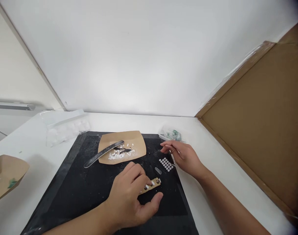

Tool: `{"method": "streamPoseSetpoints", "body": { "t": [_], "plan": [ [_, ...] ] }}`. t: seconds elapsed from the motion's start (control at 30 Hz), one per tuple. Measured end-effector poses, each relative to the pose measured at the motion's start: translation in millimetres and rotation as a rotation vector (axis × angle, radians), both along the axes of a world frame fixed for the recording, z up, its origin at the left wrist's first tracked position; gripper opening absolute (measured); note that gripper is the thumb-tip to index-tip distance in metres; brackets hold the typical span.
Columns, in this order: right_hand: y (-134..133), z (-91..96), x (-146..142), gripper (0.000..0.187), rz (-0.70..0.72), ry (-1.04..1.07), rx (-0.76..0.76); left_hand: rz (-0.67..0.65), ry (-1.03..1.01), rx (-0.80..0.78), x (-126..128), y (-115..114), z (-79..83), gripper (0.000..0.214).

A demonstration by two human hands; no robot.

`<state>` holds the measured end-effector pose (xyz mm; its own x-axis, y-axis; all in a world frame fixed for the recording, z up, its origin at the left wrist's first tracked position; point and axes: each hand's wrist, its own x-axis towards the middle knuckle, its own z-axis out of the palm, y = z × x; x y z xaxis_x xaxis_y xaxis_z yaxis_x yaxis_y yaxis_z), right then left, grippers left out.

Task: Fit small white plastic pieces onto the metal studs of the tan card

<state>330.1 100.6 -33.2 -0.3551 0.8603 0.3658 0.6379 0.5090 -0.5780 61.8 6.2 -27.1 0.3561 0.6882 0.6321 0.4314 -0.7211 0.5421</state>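
My left hand is over a tan strip bearing small dark round pieces and white bits. Its fingers curl across the strip's left part and hide it, while the thumb stands well apart. To the right, my right hand hovers by the black mat's right edge, thumb and fingertips drawn together; whatever they pinch, if anything, is too small to make out. A sheet of round whitish dots lies just below that hand. Between the hands lies a clear, nail-tip-shaped piece.
A brown paper tray on the black mat holds white chips and dark scraps, with a curved dark nail file across its rim. Behind are a clear packet with green bits and a clear plastic box. Another paper tray stands left.
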Motion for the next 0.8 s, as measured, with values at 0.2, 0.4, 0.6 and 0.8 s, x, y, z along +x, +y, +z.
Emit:
{"method": "streamPoseSetpoints", "body": {
  "t": [0.2,0.4,0.6,0.8],
  "plan": [
    [-1.5,4.5,-2.9,0.035,-0.051,-0.001,0.016,-0.006,-0.103,0.141,-4.0,1.1,9.2,0.007],
    [-2.0,-0.5,-3.5,0.037,-0.047,0.040,0.000,-0.037,0.015,0.486,-39.0,2.6,36.3,0.013],
    [-0.8,-5.1,-4.2,0.039,-0.055,0.084,-0.017,-0.099,0.227,0.460,-76.2,-10.2,47.0,0.021],
    [1.3,-11.0,-6.8,0.041,-0.051,0.132,0.001,0.111,0.237,0.308,-99.5,-24.1,20.5,0.062]
  ]
}}
